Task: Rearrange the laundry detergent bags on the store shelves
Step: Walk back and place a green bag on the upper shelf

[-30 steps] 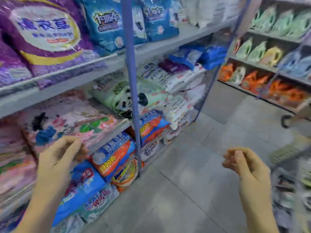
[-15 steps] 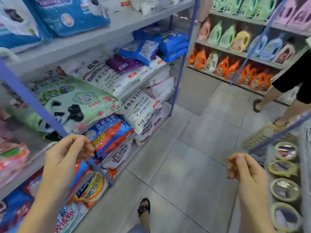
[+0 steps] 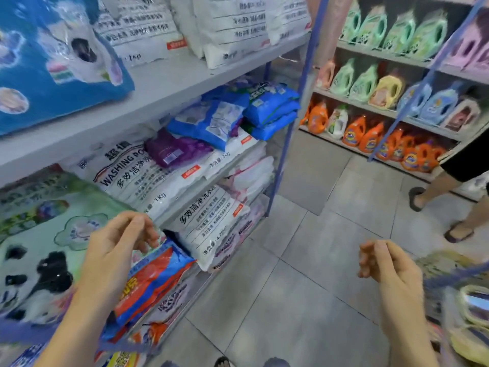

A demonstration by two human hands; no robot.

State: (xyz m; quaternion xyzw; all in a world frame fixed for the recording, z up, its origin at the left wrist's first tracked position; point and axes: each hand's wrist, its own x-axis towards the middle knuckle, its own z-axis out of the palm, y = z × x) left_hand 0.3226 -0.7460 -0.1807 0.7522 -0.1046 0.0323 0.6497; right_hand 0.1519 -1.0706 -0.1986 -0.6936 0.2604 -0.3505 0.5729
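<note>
Head view. The left hand (image 3: 116, 250) hovers in front of the lower shelving with its fingers loosely curled and nothing held. Its fingertips lie just above the glossy orange-and-blue bag (image 3: 156, 276) — contact cannot be told. The right hand (image 3: 386, 266) hangs over the grey tiled floor (image 3: 291, 300), fingers loosely bent, empty.

The detergent bags lie flat in stacks under the grey shelf board (image 3: 172, 86). The white washing-powder bags (image 3: 137, 178) are soft and pillow-shaped. A crinkled purple bag (image 3: 174, 151) rests on top of them, with blue plastic bags (image 3: 270, 112) piled beside it. A green panda-print bag (image 3: 39, 234) lies left of the left hand. Rigid orange bottles (image 3: 370, 136) with handles line the far shelves.
</note>
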